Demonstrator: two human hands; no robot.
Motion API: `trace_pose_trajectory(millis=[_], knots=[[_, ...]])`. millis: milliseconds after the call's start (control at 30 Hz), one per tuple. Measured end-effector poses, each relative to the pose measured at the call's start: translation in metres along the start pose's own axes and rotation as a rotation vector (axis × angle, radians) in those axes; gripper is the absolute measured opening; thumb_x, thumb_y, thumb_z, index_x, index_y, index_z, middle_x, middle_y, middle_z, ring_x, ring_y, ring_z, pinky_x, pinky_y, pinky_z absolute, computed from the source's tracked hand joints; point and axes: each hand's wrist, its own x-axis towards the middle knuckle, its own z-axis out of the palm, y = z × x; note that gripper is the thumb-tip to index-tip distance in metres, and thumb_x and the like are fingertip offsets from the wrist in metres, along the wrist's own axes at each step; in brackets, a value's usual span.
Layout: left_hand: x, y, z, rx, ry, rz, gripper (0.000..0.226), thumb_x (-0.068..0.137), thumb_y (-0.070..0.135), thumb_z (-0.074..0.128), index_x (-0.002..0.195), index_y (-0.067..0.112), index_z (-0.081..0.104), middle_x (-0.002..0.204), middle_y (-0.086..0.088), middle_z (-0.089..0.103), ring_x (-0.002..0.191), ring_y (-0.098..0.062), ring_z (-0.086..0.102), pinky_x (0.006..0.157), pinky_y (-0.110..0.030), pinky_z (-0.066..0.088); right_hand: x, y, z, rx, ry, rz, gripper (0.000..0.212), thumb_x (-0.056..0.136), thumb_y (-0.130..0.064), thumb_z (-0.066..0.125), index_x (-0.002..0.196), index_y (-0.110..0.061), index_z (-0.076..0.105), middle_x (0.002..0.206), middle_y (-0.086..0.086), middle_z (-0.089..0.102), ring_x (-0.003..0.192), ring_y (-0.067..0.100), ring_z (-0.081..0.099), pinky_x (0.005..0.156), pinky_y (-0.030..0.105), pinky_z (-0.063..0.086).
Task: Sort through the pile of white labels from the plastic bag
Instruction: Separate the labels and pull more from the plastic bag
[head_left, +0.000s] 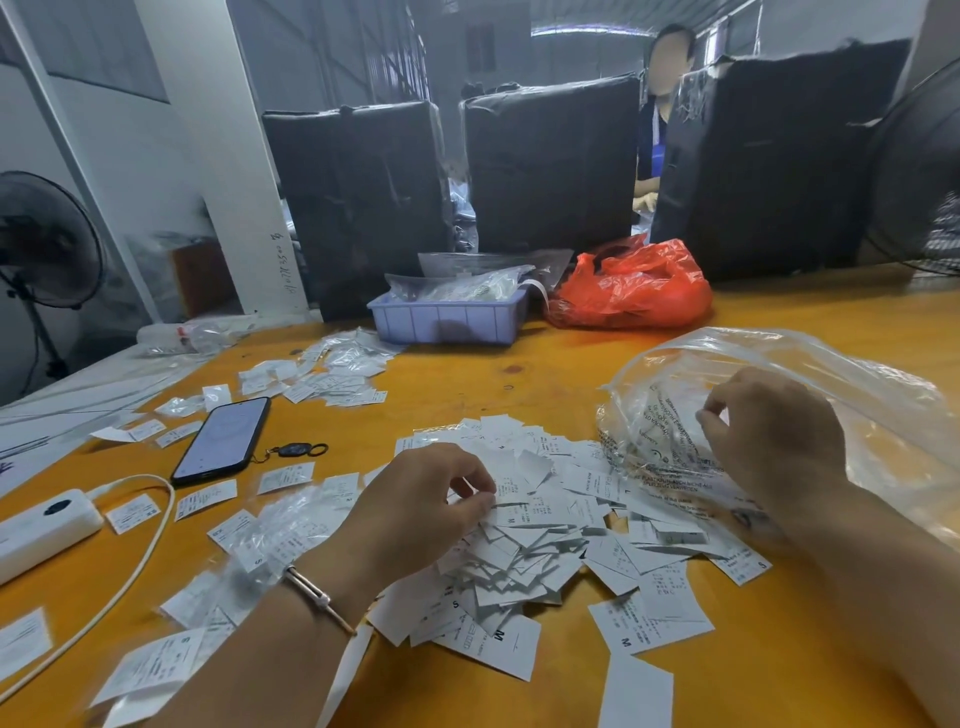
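**Hands in the label pile**

White labels (524, 540) lie heaped mid-worktop (519, 374). The left hand (421, 504) pinches labels atop the heap; the right hand (769, 441), fingers curled, holds the clear plastic bag (810, 374) beside it.

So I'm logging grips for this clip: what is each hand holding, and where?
The right hand pinches the clear plastic bag at its crumpled mouth edge. The left hand pinches labels at the top of the white label pile.
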Motion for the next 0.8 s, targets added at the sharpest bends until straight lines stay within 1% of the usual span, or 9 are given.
trace_pose_trajectory(millis=[133,233,333,433,500,600,633,700,800], knots=[[-0.001,-0.001,0.0,0.006,0.002,-0.007,0.007,0.09,0.03,0.068,0.096,0.031,0.072,0.092,0.021,0.065,0.084,0.012,0.057,0.081,-0.033,0.056,-0.001,-0.004,0.001,0.205,0.154,-0.01,0.012,0.086,-0.01,0.068,0.075,-0.005,0.069,0.072,0.012,0.068,0.067,0.035,0.062,0.058,0.029,0.037],[-0.002,0.001,-0.001,0.003,0.028,0.0,0.006,0.09,0.03,0.068,0.095,0.03,0.071,0.091,0.021,0.064,0.087,0.015,0.055,0.08,-0.032,0.056,-0.002,-0.011,-0.006,0.526,0.202,-0.024,0.015,0.089,-0.01,0.065,0.075,-0.005,0.067,0.062,0.006,0.065,0.058,0.027,0.062,0.055,0.028,0.044],[-0.001,0.005,-0.002,-0.048,0.09,0.031,0.004,0.09,0.03,0.069,0.093,0.03,0.072,0.091,0.022,0.064,0.087,0.011,0.058,0.077,-0.028,0.056,-0.008,-0.029,-0.016,1.108,-0.017,0.061,0.014,0.088,-0.008,0.064,0.075,-0.004,0.065,0.059,0.008,0.065,0.045,0.014,0.056,0.044,0.021,0.045],[0.0,0.012,-0.005,-0.21,0.109,0.039,0.012,0.089,0.043,0.066,0.097,0.034,0.07,0.097,0.024,0.066,0.092,0.013,0.058,0.07,-0.017,0.048,-0.018,-0.047,-0.022,1.506,-0.407,0.145,0.01,0.077,-0.011,0.067,0.079,-0.001,0.068,0.062,0.012,0.066,0.048,0.015,0.055,0.043,0.02,0.045],[0.001,0.018,-0.009,-0.36,0.048,0.025,0.035,0.083,0.055,0.063,0.112,0.036,0.066,0.107,0.024,0.067,0.097,0.011,0.06,0.074,-0.016,0.05,-0.025,-0.057,-0.021,1.586,-0.607,0.105,0.014,0.071,-0.012,0.067,0.08,-0.002,0.072,0.067,0.016,0.067,0.053,0.017,0.058,0.047,0.021,0.048],[-0.001,0.027,-0.012,-0.61,-0.126,-0.016,0.059,0.076,0.052,0.068,0.13,0.031,0.057,0.118,0.013,0.068,0.103,0.001,0.065,0.077,-0.023,0.056,-0.037,-0.069,-0.018,1.577,-0.71,-0.042,0.018,0.072,-0.012,0.07,0.086,-0.002,0.073,0.071,0.019,0.068,0.058,0.021,0.061,0.051,0.023,0.048],[-0.003,0.028,-0.013,-0.65,-0.17,-0.02,0.058,0.076,0.046,0.072,0.129,0.028,0.058,0.114,0.008,0.071,0.1,-0.003,0.068,0.077,-0.021,0.055,-0.04,-0.072,-0.018,1.567,-0.712,-0.076,0.02,0.072,-0.012,0.071,0.089,-0.001,0.072,0.071,0.018,0.068,0.059,0.022,0.062,0.053,0.024,0.048],[-0.005,0.031,-0.013,-0.693,-0.211,-0.014,0.042,0.077,0.031,0.077,0.115,0.018,0.067,0.1,-0.003,0.075,0.088,-0.009,0.07,0.073,-0.02,0.054,-0.044,-0.076,-0.017,1.546,-0.685,-0.103,0.024,0.072,-0.013,0.073,0.092,-0.002,0.071,0.07,0.016,0.069,0.061,0.022,0.063,0.054,0.024,0.049],[-0.006,0.032,-0.015,-0.718,-0.192,-0.038,0.017,0.082,0.014,0.076,0.098,0.008,0.073,0.086,-0.01,0.075,0.076,-0.013,0.069,0.068,-0.02,0.053,-0.047,-0.079,-0.016,1.522,-0.62,-0.069,0.026,0.073,-0.011,0.074,0.098,-0.002,0.067,0.073,0.016,0.071,0.062,0.023,0.066,0.054,0.023,0.05]])
